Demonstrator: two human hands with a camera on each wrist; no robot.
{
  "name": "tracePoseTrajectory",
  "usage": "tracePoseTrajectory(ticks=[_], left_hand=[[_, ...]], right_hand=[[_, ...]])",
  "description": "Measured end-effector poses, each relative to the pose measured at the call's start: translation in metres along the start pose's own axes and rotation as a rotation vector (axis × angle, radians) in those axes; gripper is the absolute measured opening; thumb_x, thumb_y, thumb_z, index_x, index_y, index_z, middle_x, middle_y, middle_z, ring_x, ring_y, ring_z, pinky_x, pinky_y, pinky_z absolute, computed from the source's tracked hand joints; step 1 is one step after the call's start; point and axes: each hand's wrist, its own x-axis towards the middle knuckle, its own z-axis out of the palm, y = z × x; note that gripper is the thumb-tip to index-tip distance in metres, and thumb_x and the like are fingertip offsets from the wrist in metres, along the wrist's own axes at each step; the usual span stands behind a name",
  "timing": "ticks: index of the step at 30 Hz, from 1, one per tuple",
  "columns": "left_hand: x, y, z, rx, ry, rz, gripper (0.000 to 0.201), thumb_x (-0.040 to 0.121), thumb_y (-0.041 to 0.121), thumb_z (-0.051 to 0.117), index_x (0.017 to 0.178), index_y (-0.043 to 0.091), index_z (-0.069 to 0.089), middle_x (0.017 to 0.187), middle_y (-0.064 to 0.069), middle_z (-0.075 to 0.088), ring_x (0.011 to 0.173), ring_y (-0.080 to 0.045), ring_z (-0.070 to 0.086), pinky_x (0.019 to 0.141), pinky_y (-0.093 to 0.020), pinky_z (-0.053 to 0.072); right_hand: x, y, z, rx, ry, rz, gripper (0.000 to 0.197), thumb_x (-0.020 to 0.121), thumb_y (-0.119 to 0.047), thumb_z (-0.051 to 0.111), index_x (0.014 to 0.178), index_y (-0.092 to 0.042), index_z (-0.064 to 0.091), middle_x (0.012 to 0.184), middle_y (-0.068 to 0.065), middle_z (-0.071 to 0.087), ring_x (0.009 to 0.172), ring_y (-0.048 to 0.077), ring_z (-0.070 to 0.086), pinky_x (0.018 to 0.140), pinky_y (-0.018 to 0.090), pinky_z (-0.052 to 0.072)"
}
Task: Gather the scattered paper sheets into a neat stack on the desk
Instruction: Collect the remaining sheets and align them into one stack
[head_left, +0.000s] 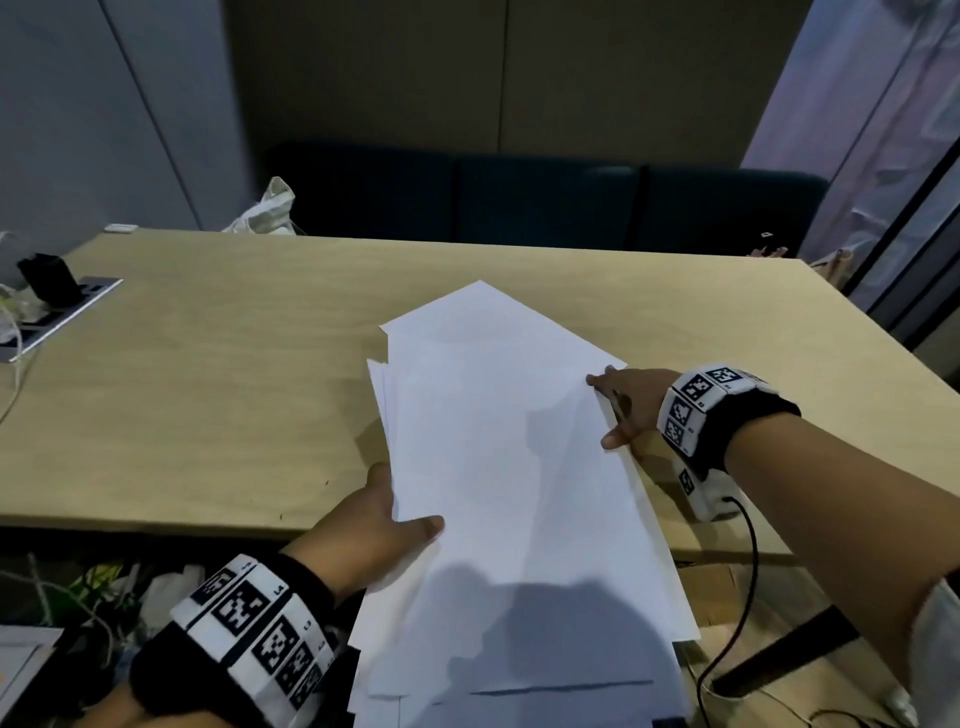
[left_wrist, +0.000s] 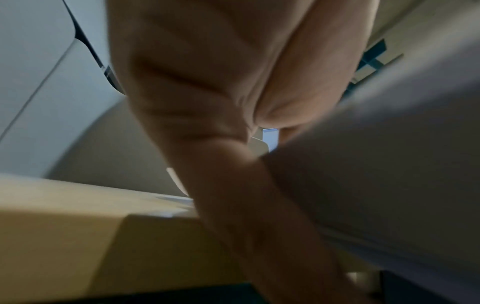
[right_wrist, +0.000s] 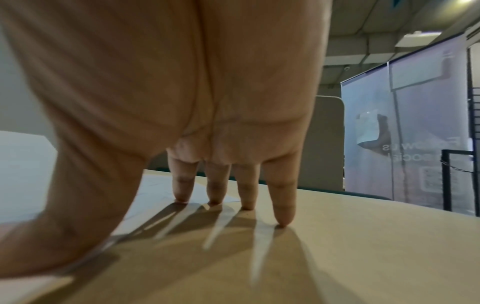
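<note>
A loose bundle of white paper sheets (head_left: 498, 441) lies fanned and uneven, its far part on the wooden desk (head_left: 208, 389) and its near part overhanging the front edge. My left hand (head_left: 387, 512) grips the bundle's left edge, thumb on top and fingers underneath. In the left wrist view the left hand (left_wrist: 221, 82) is blurred, with paper (left_wrist: 389, 164) at its right. My right hand (head_left: 621, 408) stands against the bundle's right edge with straight fingers. In the right wrist view its fingertips (right_wrist: 214, 202) touch down where the paper (right_wrist: 26, 174) meets the desk (right_wrist: 363, 246).
A socket panel with a black plug (head_left: 57, 306) and a white cable (head_left: 15, 353) sit at the desk's left end. A cloth bag (head_left: 265, 210) and a dark sofa (head_left: 545, 202) lie beyond the far edge. A black cable (head_left: 748, 571) hangs from my right wrist.
</note>
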Motion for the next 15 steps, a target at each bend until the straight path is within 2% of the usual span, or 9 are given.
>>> tracePoseTrajectory(ticks=[3, 5, 6, 7, 9, 10, 12, 13, 15], left_hand=[[-0.004, 0.003, 0.008, -0.109, -0.057, 0.029, 0.072, 0.087, 0.034, 0.066, 0.143, 0.018, 0.025, 0.134, 0.019, 0.035, 0.116, 0.0, 0.039, 0.097, -0.019, 0.03], [-0.004, 0.001, 0.012, -0.443, -0.11, 0.031, 0.058, 0.086, 0.011, 0.068, 0.132, 0.025, 0.036, 0.138, 0.015, 0.047, 0.109, 0.005, 0.055, 0.093, -0.02, 0.044], [-0.006, 0.0, 0.013, -0.597, -0.126, 0.037, 0.053, 0.086, -0.001, 0.065, 0.126, 0.027, 0.043, 0.134, 0.01, 0.055, 0.101, 0.005, 0.063, 0.086, -0.019, 0.052], [-0.006, -0.002, 0.013, -0.711, -0.124, 0.029, 0.052, 0.087, -0.007, 0.061, 0.122, 0.028, 0.047, 0.129, 0.006, 0.061, 0.1, 0.0, 0.068, 0.081, -0.02, 0.056], [-0.006, -0.004, 0.012, -0.802, -0.127, 0.007, 0.056, 0.085, -0.01, 0.061, 0.127, 0.025, 0.05, 0.126, -0.003, 0.067, 0.108, -0.02, 0.069, 0.084, -0.033, 0.058], [-0.006, -0.004, 0.012, -0.813, -0.133, 0.011, 0.063, 0.082, -0.01, 0.064, 0.131, 0.026, 0.048, 0.127, -0.005, 0.067, 0.112, -0.027, 0.067, 0.09, -0.04, 0.056], [-0.003, -0.004, 0.01, -0.786, -0.126, 0.043, 0.083, 0.07, -0.01, 0.069, 0.138, 0.029, 0.043, 0.132, -0.002, 0.064, 0.119, -0.028, 0.062, 0.101, -0.046, 0.048], [-0.002, -0.001, 0.007, -0.776, -0.109, 0.067, 0.088, 0.065, -0.008, 0.069, 0.141, 0.028, 0.042, 0.134, -0.002, 0.062, 0.122, -0.027, 0.06, 0.101, -0.044, 0.048], [0.0, 0.005, -0.003, -0.773, -0.085, 0.131, 0.087, 0.06, -0.009, 0.065, 0.139, 0.021, 0.044, 0.128, -0.004, 0.065, 0.114, -0.023, 0.066, 0.089, -0.037, 0.055]], right_hand=[[0.001, 0.001, 0.002, -0.019, 0.026, -0.017, 0.106, 0.079, -0.057, 0.067, 0.155, -0.021, 0.001, 0.164, 0.007, 0.005, 0.15, 0.024, 0.016, 0.119, 0.039, 0.021], [-0.002, 0.002, 0.004, 0.002, 0.042, -0.02, 0.107, 0.077, -0.058, 0.068, 0.155, -0.022, 0.004, 0.163, 0.006, 0.011, 0.149, 0.024, 0.02, 0.119, 0.039, 0.023], [-0.003, 0.002, 0.004, 0.021, 0.061, -0.014, 0.107, 0.076, -0.058, 0.069, 0.155, -0.022, 0.006, 0.162, 0.006, 0.017, 0.147, 0.024, 0.025, 0.117, 0.038, 0.025], [-0.005, 0.002, 0.005, 0.031, 0.081, -0.002, 0.107, 0.075, -0.057, 0.071, 0.155, -0.022, 0.009, 0.159, 0.007, 0.025, 0.144, 0.026, 0.03, 0.115, 0.038, 0.03], [-0.007, 0.0, 0.007, 0.016, 0.112, 0.023, 0.105, 0.074, -0.059, 0.07, 0.154, -0.019, 0.016, 0.149, 0.009, 0.034, 0.135, 0.031, 0.041, 0.107, 0.039, 0.039], [-0.009, -0.001, 0.008, -0.003, 0.118, 0.037, 0.102, 0.074, -0.061, 0.068, 0.153, -0.018, 0.02, 0.146, 0.009, 0.035, 0.131, 0.032, 0.043, 0.105, 0.04, 0.041], [-0.01, -0.001, 0.011, -0.03, 0.125, 0.055, 0.102, 0.074, -0.066, 0.065, 0.152, -0.017, 0.022, 0.149, 0.008, 0.031, 0.133, 0.032, 0.041, 0.107, 0.04, 0.039], [-0.012, -0.002, 0.012, -0.027, 0.125, 0.061, 0.104, 0.073, -0.068, 0.064, 0.153, -0.017, 0.02, 0.154, 0.007, 0.025, 0.138, 0.03, 0.036, 0.111, 0.04, 0.036], [-0.016, -0.001, 0.015, 0.008, 0.131, 0.057, 0.108, 0.073, -0.069, 0.063, 0.154, -0.015, 0.017, 0.162, 0.003, 0.014, 0.146, 0.027, 0.025, 0.117, 0.04, 0.028]])
